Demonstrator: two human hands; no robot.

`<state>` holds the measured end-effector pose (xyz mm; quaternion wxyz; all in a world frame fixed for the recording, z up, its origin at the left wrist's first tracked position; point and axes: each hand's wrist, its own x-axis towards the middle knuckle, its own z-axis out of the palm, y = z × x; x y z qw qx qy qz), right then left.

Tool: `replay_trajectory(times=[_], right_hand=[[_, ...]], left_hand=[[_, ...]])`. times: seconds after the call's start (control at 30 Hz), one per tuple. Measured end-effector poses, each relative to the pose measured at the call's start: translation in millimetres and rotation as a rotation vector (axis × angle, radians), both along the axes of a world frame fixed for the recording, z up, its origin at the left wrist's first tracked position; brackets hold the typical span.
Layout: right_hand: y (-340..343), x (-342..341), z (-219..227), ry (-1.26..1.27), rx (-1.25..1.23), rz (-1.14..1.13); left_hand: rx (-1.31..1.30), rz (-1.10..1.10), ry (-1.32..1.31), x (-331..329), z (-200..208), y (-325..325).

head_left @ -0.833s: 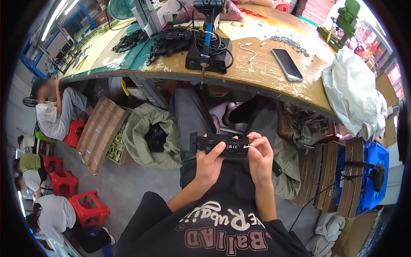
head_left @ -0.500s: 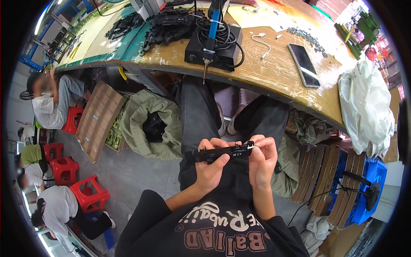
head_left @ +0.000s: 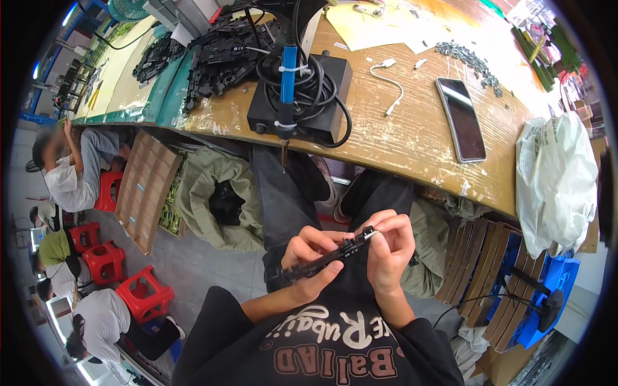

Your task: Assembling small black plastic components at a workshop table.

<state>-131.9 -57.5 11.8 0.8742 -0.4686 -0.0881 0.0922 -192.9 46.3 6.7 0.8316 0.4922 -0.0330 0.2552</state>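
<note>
A long, narrow black plastic part [head_left: 329, 257] is held over my lap, tilted with its right end higher. My left hand [head_left: 310, 284] is closed around its left and middle length, thumb along the near side and fingers behind. At its right end my right hand [head_left: 388, 258] pinches it between thumb and fingers. A small white or shiny bit shows at that pinch; I cannot make out what it is.
On the wooden bench [head_left: 399, 154] are a black box [head_left: 331, 96] with coiled cable and a blue-handled soldering iron [head_left: 288, 80], a phone [head_left: 461, 122], a white cable [head_left: 393, 83] and piled black parts [head_left: 222, 58]. A sack [head_left: 193, 193] stands left; people sit farther left.
The black part has tipped more steeply, its left end dropping lower. My hands stay on it, the left one shifted slightly left and down. The whole view has shifted, bringing more of the bench into sight.
</note>
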Motion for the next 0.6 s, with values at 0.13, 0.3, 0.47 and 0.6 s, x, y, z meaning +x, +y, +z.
replay_trajectory(times=[0.13, 0.3, 0.47, 0.6], right_hand=[[7, 13, 2, 0.016, 0.037, 0.025], [3, 32, 3, 0.059, 0.073, 0.169], [-2, 42, 4, 0.071, 0.204, 0.219], [-2, 46, -4, -0.076, 0.114, 0.347]], left_hand=[[0.09, 0.023, 0.004, 9, 7, 4], [0.184, -0.062, -0.082, 19, 5, 17], [0.198, -0.245, 0.176, 22, -4, 26], [-0.487, -0.793, 0.505, 22, -26, 41]])
